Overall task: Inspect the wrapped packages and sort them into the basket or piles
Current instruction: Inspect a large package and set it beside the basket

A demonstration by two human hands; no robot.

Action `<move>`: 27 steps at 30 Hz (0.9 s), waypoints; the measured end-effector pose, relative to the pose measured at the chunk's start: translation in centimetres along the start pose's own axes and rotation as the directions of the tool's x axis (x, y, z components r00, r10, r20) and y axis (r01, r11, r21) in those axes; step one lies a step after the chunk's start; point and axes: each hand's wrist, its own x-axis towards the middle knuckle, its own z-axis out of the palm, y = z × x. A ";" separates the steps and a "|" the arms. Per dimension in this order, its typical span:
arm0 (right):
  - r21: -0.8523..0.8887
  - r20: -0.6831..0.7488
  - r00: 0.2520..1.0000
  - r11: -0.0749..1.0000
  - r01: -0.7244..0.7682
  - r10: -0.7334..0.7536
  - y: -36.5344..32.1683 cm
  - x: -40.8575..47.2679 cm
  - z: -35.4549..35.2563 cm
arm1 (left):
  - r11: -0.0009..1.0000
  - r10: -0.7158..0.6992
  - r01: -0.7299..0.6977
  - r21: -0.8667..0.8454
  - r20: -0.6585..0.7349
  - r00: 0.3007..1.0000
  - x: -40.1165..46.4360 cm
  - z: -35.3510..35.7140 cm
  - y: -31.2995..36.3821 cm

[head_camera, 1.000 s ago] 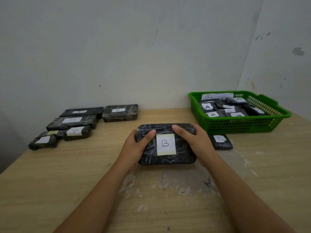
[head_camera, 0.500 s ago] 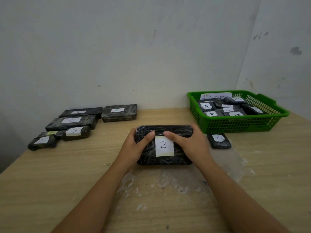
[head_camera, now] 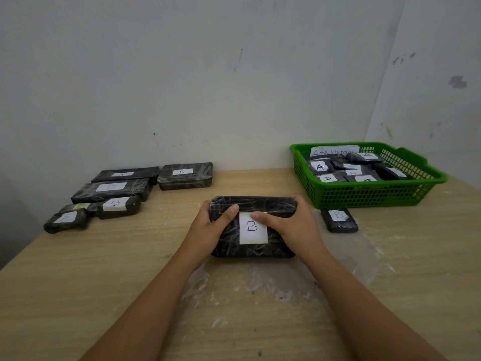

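Packages [head_camera: 112, 194] wrapped in black film lie in a loose pile at the far left of the worktop [head_camera: 78, 295], near the wall; their white labels read A or B where legible, and some are too faint to read. Just right of that pile sits a lone B package [head_camera: 185, 176], flat and close to the wall. At the middle of the worktop lies a big package [head_camera: 253, 226] with a white B label [head_camera: 253, 228] on top. The left hand [head_camera: 208, 230] holds its left end, fingers curled over the far edge and thumb laid on top beside the label. The right hand [head_camera: 291, 227] holds the right end the same way, thumb touching the label's upper edge; so each grip is closed round the big package. Clear film [head_camera: 273, 282] lies crumpled on the worktop just in front of it. Further right a small B package [head_camera: 339, 220] lies flat, just in front of a green basket [head_camera: 364, 198], which holds more labelled packages and a paper sign [head_camera: 334, 151].
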 end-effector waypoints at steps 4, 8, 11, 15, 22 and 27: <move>-0.001 -0.020 1.000 1.000 -0.002 0.002 0.2 0.1 0.1 | 1.000 -0.013 0.013 0.013 0.031 0.999 0.4 -0.2 -0.6; -0.005 0.023 1.000 1.000 -0.020 0.020 0.5 0.5 -0.1 | 0.999 -0.051 0.051 0.020 0.018 0.999 0.8 -0.4 -0.8; 0.017 0.085 0.996 1.000 -0.017 0.016 0.8 0.7 0.0 | 0.998 -0.062 0.062 -0.007 -0.019 0.998 1.1 -0.5 -0.7; 0.008 0.113 0.994 1.000 0.002 -0.003 1.2 0.9 0.1 | 0.996 -0.078 0.077 -0.045 -0.024 0.997 0.9 -0.5 -0.5; 0.009 0.076 0.996 0.999 0.036 -0.037 1.0 0.5 0.1 | 1.000 -0.025 0.026 -0.004 0.057 0.998 0.3 -0.4 -0.1; 0.035 0.123 0.991 0.998 0.052 -0.056 1.1 0.7 -0.1 | 0.997 -0.048 0.048 -0.061 0.009 0.999 0.5 -0.5 -0.1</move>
